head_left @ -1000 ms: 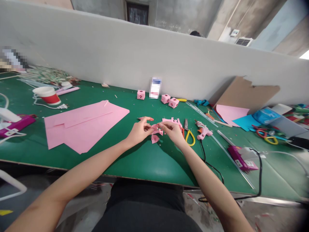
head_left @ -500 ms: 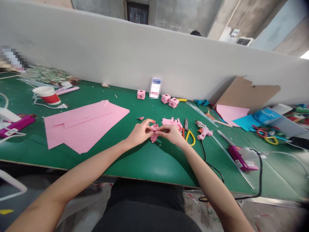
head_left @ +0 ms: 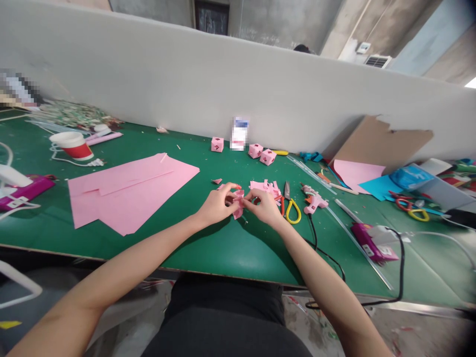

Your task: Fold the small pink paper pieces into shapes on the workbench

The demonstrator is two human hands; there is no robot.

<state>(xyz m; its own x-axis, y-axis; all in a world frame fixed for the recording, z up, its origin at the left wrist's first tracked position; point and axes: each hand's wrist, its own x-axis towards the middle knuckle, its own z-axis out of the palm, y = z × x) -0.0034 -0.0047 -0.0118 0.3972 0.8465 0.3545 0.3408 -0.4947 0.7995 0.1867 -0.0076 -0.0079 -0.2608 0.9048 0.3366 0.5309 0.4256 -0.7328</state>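
Observation:
A small folded pink paper piece [head_left: 238,210] is pinched between both hands above the green table, its far parts partly covered by fingers. My left hand [head_left: 217,204] grips it from the left with thumb and fingers. From the right, my right hand [head_left: 263,205] closes thumb and forefinger on its edge. Just behind my right hand lies a pile of cut pink paper strips [head_left: 265,187]. Scissors with yellow and orange handles [head_left: 293,212] rest beside that hand, and a pink glue gun [head_left: 315,201] lies farther right.
Large pink paper sheets [head_left: 134,193] cover the left of the table. Finished-looking pink paper cubes [head_left: 217,145] stand at the back. A paper cup [head_left: 72,146] is far left. A purple power strip [head_left: 372,243], its black cable and clear glue sticks [head_left: 359,248] lie to the right.
The pink paper piece has turned slightly in my hands. My right fingers have shifted and arch more. The rest of the table looks the same.

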